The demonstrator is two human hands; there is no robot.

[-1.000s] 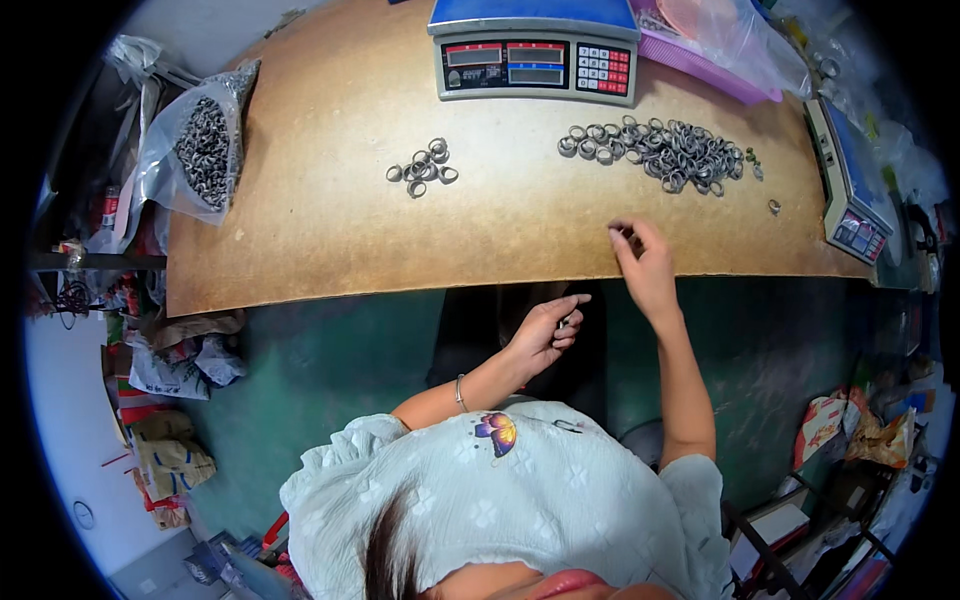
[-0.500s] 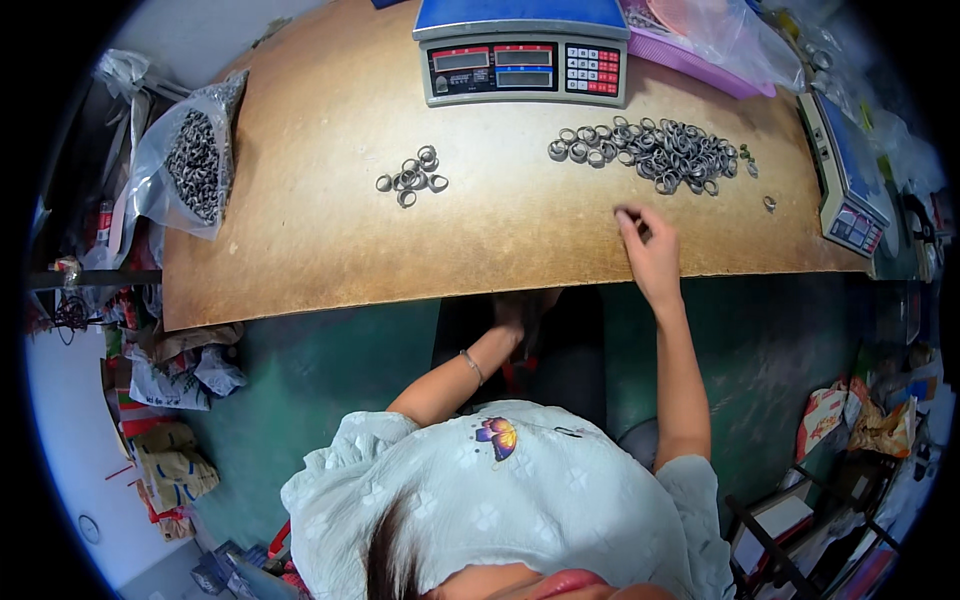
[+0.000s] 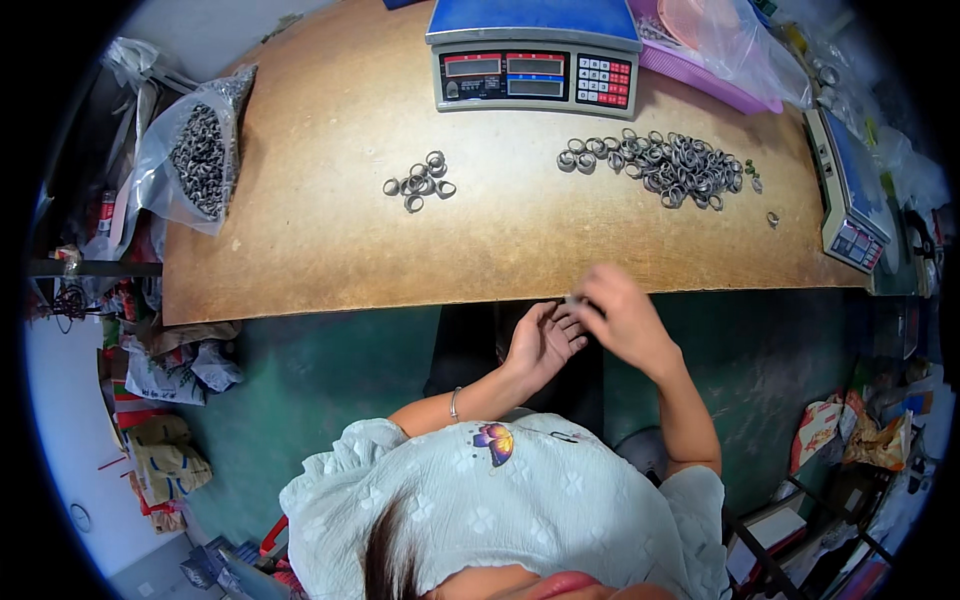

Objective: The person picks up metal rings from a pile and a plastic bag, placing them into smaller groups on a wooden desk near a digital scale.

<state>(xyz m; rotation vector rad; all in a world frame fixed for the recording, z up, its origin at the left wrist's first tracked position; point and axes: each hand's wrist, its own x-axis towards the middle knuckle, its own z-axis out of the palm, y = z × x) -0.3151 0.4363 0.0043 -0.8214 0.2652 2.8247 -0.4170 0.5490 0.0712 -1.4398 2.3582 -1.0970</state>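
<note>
At the near table edge my left hand (image 3: 543, 348) is turned palm up, fingers loosely bent and apart, with nothing plain to see in the palm. Just above its fingertips is my right hand (image 3: 618, 312), its fingers pinched together and blurred. A small greyish blur shows at the pinch, too unclear to name. Farther back on the right lies a large pile of grey metal rings (image 3: 690, 170). A small group of similar rings (image 3: 420, 182) sits left of the middle. One single ring (image 3: 772, 219) lies apart at the right.
A blue-topped digital scale (image 3: 535, 80) stands at the back, beside a pink basket (image 3: 705, 78) with plastic bags. Another scale (image 3: 850, 190) is at the right edge. At the left lies a clear bag of small grey pieces (image 3: 200, 155). Tiny green bits (image 3: 750, 168) lie by the pile.
My right hand has come back from near the ring pile toward me and left. My left hand has risen from my lap to the table edge, palm up, meeting it.
</note>
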